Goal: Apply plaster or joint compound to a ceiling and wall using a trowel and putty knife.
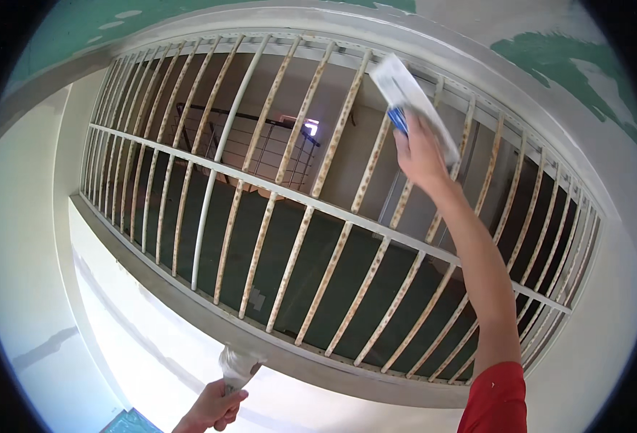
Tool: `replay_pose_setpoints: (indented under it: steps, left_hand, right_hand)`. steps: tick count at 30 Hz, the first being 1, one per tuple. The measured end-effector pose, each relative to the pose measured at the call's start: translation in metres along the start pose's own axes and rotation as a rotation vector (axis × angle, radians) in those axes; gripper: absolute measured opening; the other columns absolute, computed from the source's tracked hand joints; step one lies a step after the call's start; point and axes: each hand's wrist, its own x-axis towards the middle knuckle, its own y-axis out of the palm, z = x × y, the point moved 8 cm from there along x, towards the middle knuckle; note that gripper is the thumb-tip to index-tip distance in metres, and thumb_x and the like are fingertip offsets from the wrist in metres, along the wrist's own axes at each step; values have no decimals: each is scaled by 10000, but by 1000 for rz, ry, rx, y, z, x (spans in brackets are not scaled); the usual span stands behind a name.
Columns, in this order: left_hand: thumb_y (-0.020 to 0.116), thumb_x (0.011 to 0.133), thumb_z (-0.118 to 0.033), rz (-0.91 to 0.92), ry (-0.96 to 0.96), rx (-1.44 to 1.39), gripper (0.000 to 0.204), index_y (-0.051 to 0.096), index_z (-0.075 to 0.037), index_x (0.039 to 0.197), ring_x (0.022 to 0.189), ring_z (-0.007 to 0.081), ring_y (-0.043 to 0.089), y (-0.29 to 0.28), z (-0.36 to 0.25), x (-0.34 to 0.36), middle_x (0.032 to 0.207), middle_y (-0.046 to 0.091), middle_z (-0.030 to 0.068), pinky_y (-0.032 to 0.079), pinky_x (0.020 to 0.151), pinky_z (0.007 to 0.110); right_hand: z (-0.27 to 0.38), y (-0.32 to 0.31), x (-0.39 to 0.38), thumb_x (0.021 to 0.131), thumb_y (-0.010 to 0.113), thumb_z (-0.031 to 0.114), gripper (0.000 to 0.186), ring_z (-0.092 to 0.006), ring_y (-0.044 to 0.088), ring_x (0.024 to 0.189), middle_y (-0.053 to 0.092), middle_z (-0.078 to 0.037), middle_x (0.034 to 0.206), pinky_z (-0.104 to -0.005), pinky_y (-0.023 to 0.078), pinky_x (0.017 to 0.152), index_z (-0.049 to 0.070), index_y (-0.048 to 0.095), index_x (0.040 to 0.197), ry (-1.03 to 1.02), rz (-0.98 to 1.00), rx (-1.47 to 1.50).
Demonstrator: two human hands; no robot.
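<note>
My right hand (423,155) grips the blue handle of a long, pale rectangular trowel (423,101), raised over the upper right part of a white barred grille (297,202) with rust-spotted bars. At lower centre my left hand (214,408) is closed around a wide putty knife (235,364), its blade coated with whitish paste, held against or just in front of the grey ledge (152,278) below the grille. I cannot tell whether either tool touches the surface behind it.
Patchy green and white plaster (564,79) surrounds the top. White walls (22,252) stand at left and right. Behind the bars are a dark metal railing (199,115), a small bright window (311,126) and a dark green floor. A teal patch shows at the bottom left.
</note>
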Motion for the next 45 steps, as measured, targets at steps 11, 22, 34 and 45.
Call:
replay_pose_setpoints:
  steps: [11, 22, 34, 45]
  left_hand:
    - [606, 943, -237, -158, 211, -115, 256, 513, -75, 768, 309, 108, 346, -78, 98, 50, 484, 422, 4, 228, 257, 267]
    - [647, 936, -305, -312, 115, -338, 301, 517, -95, 764, 342, 93, 366, -89, 124, 33, 487, 421, -8, 242, 292, 243]
    - [660, 932, -355, -250, 102, -179, 345, 518, -103, 742, 350, 84, 353, -65, 102, 37, 481, 418, -11, 246, 316, 238]
    - [671, 920, -402, -328, 89, 307, 405, 519, -102, 694, 356, 92, 369, -7, 2, 18, 469, 424, -8, 260, 333, 249]
  right_hand:
    - [10, 110, 180, 908, 525, 133, 383, -356, 661, 828, 604, -140, 1145, -468, 534, 725, 95, 522, 1289, 16, 25, -362]
    - [0, 115, 202, 910, 539, 156, 289, -338, 671, 901, 632, -132, 1104, -478, 522, 778, 88, 593, 1185, 146, 80, -458]
    - [-86, 46, 134, 950, 530, 249, 329, -348, 651, 959, 619, -114, 1130, -471, 518, 814, 155, 536, 1265, 226, 60, -490]
    - [-175, -33, 67, 966, 489, 276, 407, -317, 618, 1049, 617, -72, 1193, -440, 498, 868, 190, 491, 1364, 277, 71, -571]
